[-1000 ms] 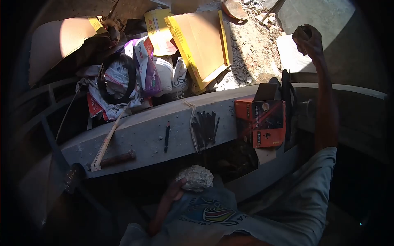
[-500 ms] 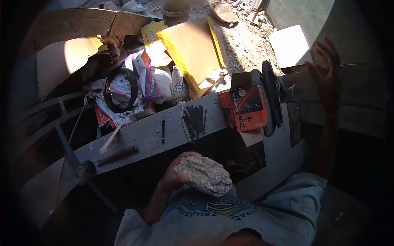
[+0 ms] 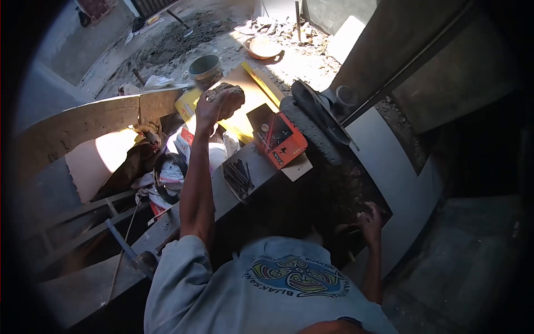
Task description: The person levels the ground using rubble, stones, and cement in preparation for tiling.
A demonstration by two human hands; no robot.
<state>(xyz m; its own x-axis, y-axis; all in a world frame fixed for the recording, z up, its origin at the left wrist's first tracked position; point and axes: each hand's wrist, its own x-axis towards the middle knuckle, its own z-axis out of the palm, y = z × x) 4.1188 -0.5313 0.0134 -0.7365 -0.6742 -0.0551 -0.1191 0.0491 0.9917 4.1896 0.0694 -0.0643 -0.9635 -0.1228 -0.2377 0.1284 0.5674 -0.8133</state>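
Note:
My left hand (image 3: 207,111) is raised over the board's far side, its fingers wrapped round a rough stone (image 3: 229,100). Behind the stone lies a yellow-edged cardboard sheet (image 3: 253,94). Lower right, my right hand (image 3: 370,222) hovers near the dark gap beside a pale panel; its fingers are curled, and what they hold, if anything, is hidden. A bundle of dark nails (image 3: 238,178) and an orange screw box (image 3: 286,147) rest on the grey board (image 3: 219,201) between my hands.
Beyond the board are a bucket (image 3: 205,68), an orange-brown basin (image 3: 263,48) and rubble. A pair of dark sandals (image 3: 320,111) lies right of the box. Plastic bags and a black coil (image 3: 168,177) are at left, with a hammer (image 3: 146,260) nearer me. A pale panel (image 3: 389,172) spans the right.
My left hand has lifted the stone away from my chest and outward. My right hand has come down from its raised position. The view has shifted and now shows more ground beyond the bucket.

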